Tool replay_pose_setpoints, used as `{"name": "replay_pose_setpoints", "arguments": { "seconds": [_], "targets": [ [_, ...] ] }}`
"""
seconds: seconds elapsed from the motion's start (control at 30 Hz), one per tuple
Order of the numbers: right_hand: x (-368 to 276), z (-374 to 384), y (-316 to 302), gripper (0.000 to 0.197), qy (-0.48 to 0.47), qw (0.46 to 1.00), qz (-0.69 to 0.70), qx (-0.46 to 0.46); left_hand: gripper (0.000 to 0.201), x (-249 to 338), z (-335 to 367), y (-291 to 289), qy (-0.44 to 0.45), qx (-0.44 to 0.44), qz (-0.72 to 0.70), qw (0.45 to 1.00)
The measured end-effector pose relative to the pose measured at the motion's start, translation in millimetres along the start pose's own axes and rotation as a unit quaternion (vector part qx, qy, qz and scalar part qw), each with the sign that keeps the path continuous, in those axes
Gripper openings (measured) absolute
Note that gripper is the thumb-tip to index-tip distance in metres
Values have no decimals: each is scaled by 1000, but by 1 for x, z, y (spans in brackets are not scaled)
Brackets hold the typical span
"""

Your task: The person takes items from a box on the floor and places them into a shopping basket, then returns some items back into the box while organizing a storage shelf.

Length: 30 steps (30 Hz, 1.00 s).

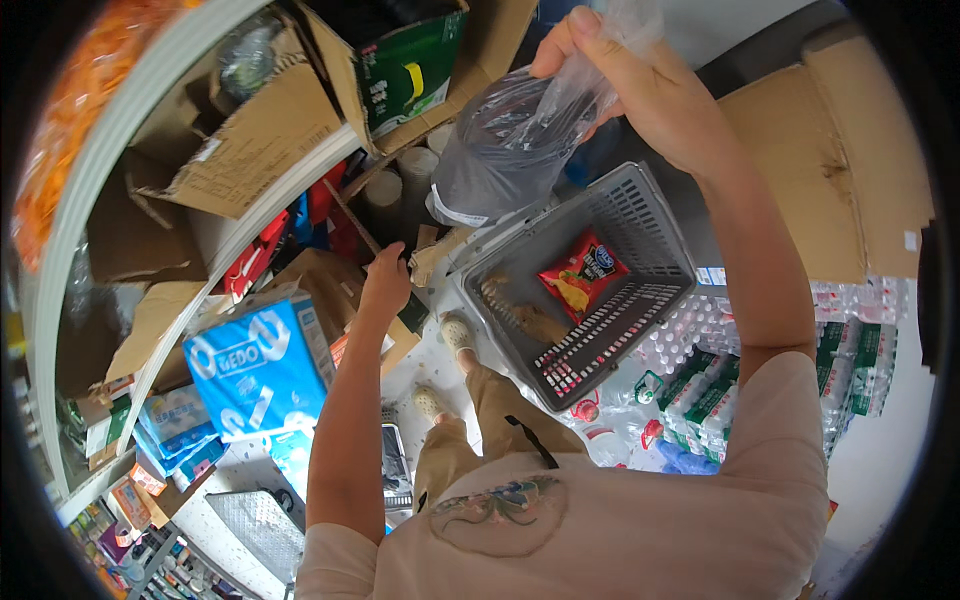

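Raised at the top, my right hand (pixel 640 85) is closed around the gathered neck of a clear plastic bag (pixel 510 140). Inside the bag is something dark and rounded, like stacked bowls or lids; its kind is unclear. My left hand (pixel 388 275) reaches down to a cardboard box (pixel 350 215) on a low shelf, fingers curled over its edge. Pale cup-like rolls (pixel 384 188) stand in that box. Below the bag sits a grey plastic basket (pixel 668 215), holding a red snack packet (pixel 583 275) and a brownish item (pixel 535 322).
Shelves with opened cartons (pixel 255 140) and a green box (pixel 412 70) rise on the left. Blue-and-white packs (pixel 255 370) stand low beside my left arm. Shrink-wrapped bottles (pixel 700 390) and large cardboard (pixel 800 170) are on the right. Another basket (pixel 260 530) lies on the floor.
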State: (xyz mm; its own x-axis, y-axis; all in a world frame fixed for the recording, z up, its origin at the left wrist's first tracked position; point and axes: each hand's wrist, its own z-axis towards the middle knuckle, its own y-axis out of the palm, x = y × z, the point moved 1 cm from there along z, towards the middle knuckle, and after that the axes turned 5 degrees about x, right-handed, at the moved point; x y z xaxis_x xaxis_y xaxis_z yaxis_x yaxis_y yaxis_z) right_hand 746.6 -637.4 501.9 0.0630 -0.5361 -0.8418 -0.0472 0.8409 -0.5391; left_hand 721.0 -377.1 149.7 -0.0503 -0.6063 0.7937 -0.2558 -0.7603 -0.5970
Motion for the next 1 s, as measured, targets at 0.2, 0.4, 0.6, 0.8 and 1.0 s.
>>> {"name": "replay_pose_setpoints", "arguments": {
  "seconds": [0.2,0.4,0.6,0.8,1.0],
  "targets": [
    [85,66,35,41,-49,998,-17,-25,36,-61,120,94,-256,-60,85,961],
    [153,91,74,47,-38,994,-88,-44,38,-65,118,123,-213,-422,28,881],
    [200,118,109,41,-96,981,-84,-147,48,-12,38,80,-94,-300,105,944],
    [270,120,207,35,50,966,81,-239,61,-23,5,92,-26,-143,68,987],
    [387,102,365,27,54,921,-73,-378,62,-26,-14,105,-50,-44,41,997]
  ]
}}
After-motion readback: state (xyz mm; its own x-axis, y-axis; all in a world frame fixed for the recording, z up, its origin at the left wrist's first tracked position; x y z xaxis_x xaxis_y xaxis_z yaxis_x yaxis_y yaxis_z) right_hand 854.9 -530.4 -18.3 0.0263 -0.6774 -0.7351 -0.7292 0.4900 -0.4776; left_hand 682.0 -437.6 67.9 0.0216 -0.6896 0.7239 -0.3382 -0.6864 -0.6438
